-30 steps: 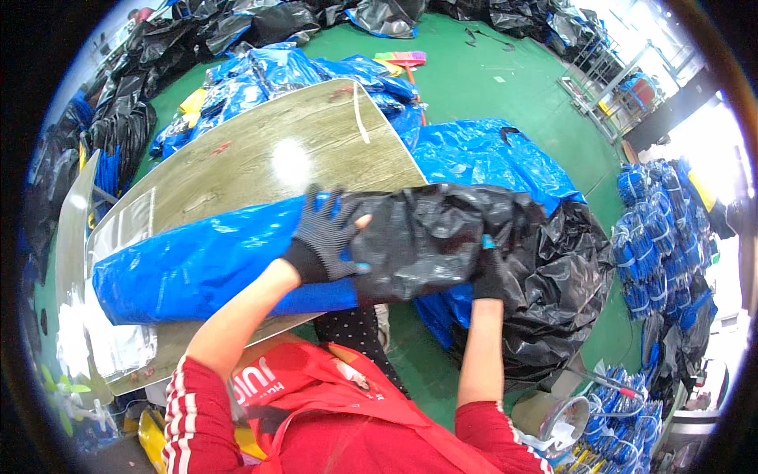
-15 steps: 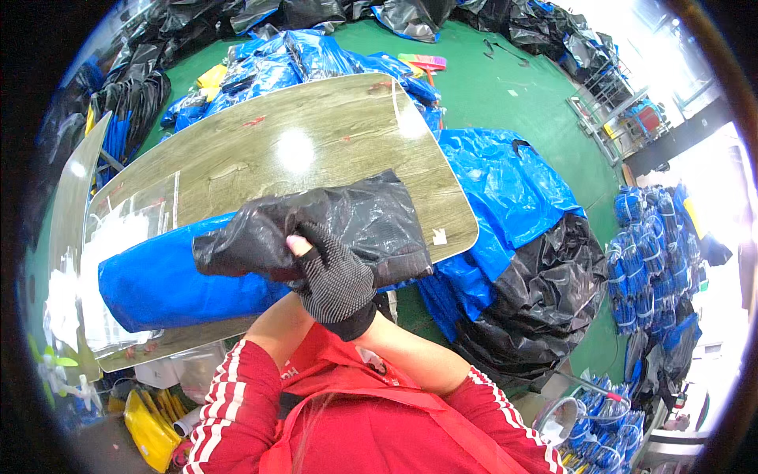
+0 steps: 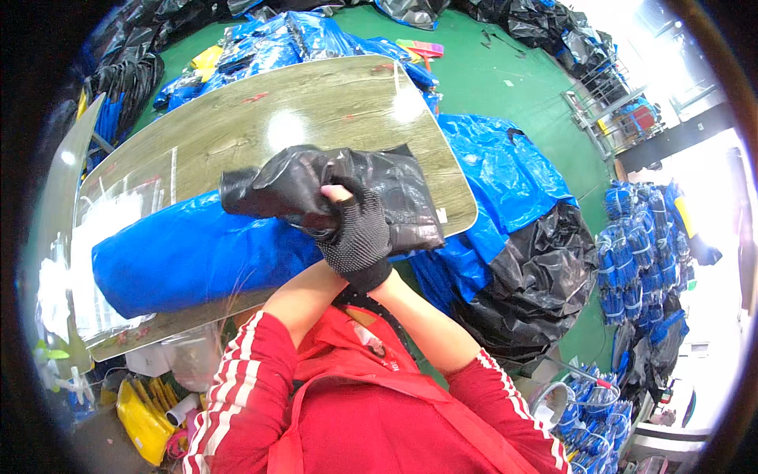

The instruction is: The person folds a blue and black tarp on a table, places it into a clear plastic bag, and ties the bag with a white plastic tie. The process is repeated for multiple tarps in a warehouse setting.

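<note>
A folded black plastic sheet (image 3: 292, 186) is held up over the near edge of a wood-grain table. My right hand (image 3: 359, 237), in a black dotted glove with a bare thumb tip, is closed on its near side, thumb on top. My left forearm (image 3: 312, 292) crosses to the same spot, but its hand is hidden behind the right hand and the sheet. Beneath and to the left, a long blue folded sheet (image 3: 189, 257) lies along the near side of the table (image 3: 213, 118).
Clear plastic bags (image 3: 114, 229) lie at the table's left end. A large blue-and-black sheet pile (image 3: 513, 237) bulges beside the right end. More blue bundles (image 3: 292, 47) sit beyond the table, and tied blue bundles (image 3: 636, 253) stack at far right. Yellow pieces (image 3: 142, 419) lie lower left.
Both arms and the black sheet have shifted up and slightly right across the table. More of the blue sheet shows below it. The right-hand grip looks the same.
</note>
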A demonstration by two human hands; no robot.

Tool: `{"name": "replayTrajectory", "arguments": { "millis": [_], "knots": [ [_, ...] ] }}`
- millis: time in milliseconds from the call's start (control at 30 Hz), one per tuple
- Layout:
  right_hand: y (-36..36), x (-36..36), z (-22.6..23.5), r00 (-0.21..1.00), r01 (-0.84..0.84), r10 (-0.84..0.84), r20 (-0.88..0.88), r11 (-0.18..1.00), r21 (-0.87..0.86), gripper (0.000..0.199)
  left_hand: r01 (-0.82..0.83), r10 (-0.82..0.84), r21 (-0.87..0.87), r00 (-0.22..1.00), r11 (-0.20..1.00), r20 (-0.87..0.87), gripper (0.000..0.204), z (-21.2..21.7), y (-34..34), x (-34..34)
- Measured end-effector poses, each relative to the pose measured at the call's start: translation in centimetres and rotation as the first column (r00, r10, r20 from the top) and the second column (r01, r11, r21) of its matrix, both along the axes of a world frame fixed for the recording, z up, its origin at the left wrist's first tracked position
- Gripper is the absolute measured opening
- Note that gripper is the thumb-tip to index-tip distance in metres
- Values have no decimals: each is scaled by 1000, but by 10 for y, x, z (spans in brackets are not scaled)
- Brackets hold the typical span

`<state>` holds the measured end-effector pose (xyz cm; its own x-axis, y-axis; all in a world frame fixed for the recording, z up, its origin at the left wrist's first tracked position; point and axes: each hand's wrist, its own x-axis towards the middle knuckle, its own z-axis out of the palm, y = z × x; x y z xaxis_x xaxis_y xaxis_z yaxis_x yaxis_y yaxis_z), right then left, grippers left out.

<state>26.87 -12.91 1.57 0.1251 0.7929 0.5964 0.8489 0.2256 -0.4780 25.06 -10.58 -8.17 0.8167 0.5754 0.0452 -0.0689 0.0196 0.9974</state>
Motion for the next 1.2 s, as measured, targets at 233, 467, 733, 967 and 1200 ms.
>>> {"name": "replayTrajectory", "arguments": {
  "millis": [233, 467, 733, 967, 1200],
  "knots": [
    [17, -46, 10, 959, 54, 32, 280, 954, -295, 69, 511, -319, 692, 860, 511, -399, 48, 133, 4, -183],
    [20, 19, 29, 989, -91, 98, 108, 993, -71, 37, 140, 499, 898, 790, 417, -355, 58, 114, 94, -201],
    [51, 15, -8, 867, 313, -94, 490, 867, -387, 84, 126, 525, 939, 801, 321, -287, 58, 52, 104, -215],
    [66, -97, 12, 907, -194, 316, 277, 900, -390, 92, 241, 757, 897, 481, 370, -442, 61, 62, 135, -319],
    [86, -134, -41, 905, 38, 117, 410, 935, -352, 71, -710, 653, 451, 16, 541, -757, 95, 54, 170, -564]
  ]
}}
